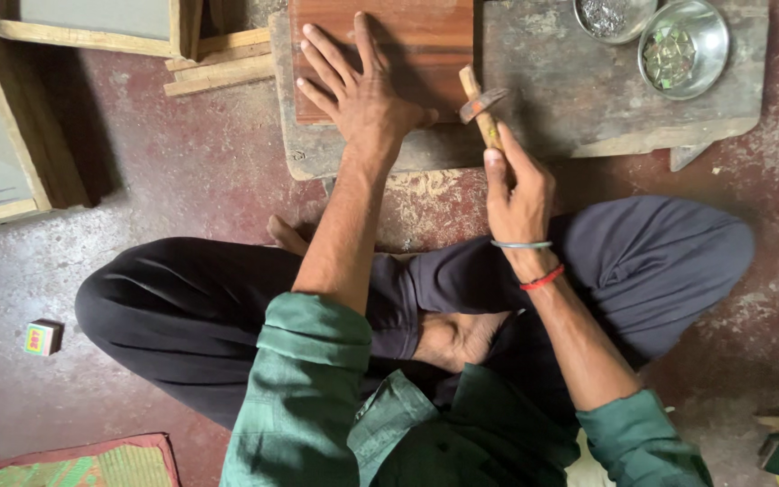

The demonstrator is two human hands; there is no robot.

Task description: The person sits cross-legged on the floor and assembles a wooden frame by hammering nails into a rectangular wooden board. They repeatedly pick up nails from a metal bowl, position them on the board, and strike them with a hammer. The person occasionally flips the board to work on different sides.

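Reddish, worn concrete floor [182,171] fills the view, with a person sitting cross-legged on it in dark trousers and a green shirt. At far left lie pale wooden frames [11,135] with grey panels, and lower down a small coloured box [43,336] and the corner of a woven mat [92,464]. Ahead of the knees sits a grey, chipped slab serving as the worktop [570,99]. On its left part rests a reddish-brown wooden board [426,41]; the left hand [362,95] lies flat on it, fingers spread, gripping nothing. Just beside the board's right edge, the right hand [517,194] is closed round the handle of a small hammer [482,106], whose head hangs over the slab. Farther right stand two steel bowls: one [610,16] cut off by the frame with greyish bits inside, the other [687,41] holding small greenish pieces.
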